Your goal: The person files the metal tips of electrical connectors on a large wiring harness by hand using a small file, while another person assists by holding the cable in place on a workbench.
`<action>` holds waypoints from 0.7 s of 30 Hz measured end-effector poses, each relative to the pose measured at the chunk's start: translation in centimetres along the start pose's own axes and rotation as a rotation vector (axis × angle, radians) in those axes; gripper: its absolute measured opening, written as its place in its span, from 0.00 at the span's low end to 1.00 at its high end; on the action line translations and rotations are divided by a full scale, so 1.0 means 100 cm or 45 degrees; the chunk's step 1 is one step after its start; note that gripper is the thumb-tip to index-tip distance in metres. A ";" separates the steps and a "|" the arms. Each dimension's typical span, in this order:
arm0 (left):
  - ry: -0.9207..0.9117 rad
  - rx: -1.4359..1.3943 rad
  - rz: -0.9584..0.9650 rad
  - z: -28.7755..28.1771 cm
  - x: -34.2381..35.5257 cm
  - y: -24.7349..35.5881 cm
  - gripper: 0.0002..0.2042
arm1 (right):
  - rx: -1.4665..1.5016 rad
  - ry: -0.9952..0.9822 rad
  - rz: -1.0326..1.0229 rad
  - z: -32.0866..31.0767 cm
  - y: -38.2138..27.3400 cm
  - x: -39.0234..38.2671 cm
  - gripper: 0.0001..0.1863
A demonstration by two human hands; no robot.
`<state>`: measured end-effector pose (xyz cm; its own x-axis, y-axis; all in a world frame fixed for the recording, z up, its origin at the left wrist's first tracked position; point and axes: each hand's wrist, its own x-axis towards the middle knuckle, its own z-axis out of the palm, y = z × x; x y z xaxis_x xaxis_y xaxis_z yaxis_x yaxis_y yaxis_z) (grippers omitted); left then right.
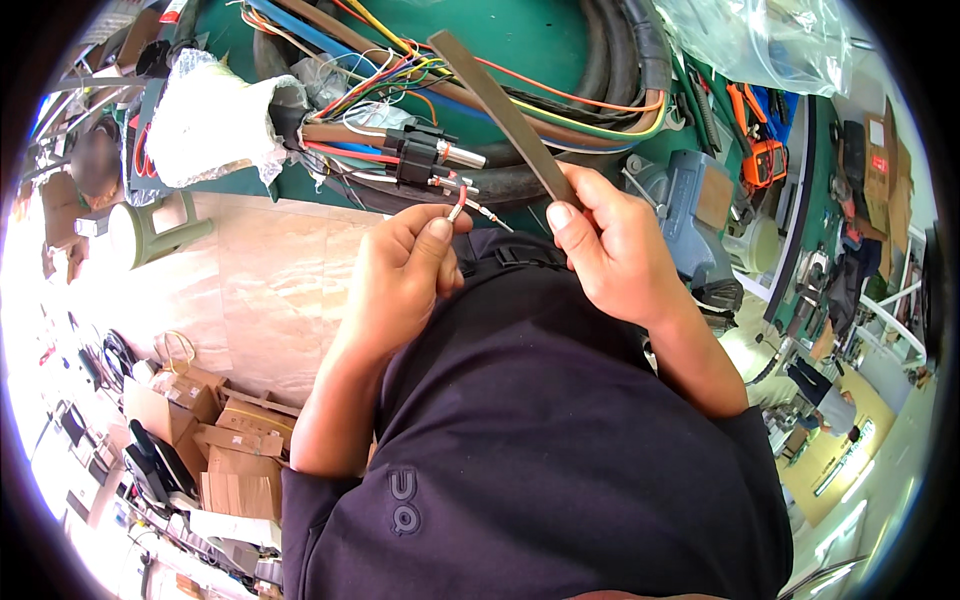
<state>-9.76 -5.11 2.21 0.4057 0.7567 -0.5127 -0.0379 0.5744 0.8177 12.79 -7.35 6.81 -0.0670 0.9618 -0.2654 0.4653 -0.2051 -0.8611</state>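
Observation:
My left hand [412,255] pinches a short red wire with a metal end [459,205] between thumb and fingertips. In my right hand [612,245] is a long flat grey-brown bar that looks like a file [497,112], tilted with its far end up to the left. Just beyond my left hand lies a black connector block [418,158] with silver pins [462,155] and red, blue and brown wires running into it. A thin silver pin [490,214] points out between my hands. The lower end of the file is hidden in my right hand.
Thick black cable [592,60] coils across the green bench top [490,30]. White foam wrap [215,118] covers a cable at left. A blue-grey vise [690,205], an orange meter [765,160] and clear plastic bags [760,45] are at right. Cardboard boxes [240,440] stand on the floor at left.

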 end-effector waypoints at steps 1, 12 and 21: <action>-0.009 -0.104 -0.012 0.004 0.001 0.000 0.14 | -0.016 0.007 -0.022 0.001 0.002 -0.003 0.19; -0.018 0.522 0.060 0.013 0.000 0.016 0.11 | -0.014 0.022 0.027 0.004 0.015 -0.005 0.24; 0.062 1.168 0.329 0.009 -0.001 0.018 0.07 | 0.066 0.137 0.000 0.003 0.018 -0.006 0.24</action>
<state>-9.01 -4.49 3.96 0.4458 0.8499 -0.2810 0.6185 -0.0655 0.7831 13.38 -8.39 5.27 0.0293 0.9751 -0.2197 0.4187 -0.2116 -0.8831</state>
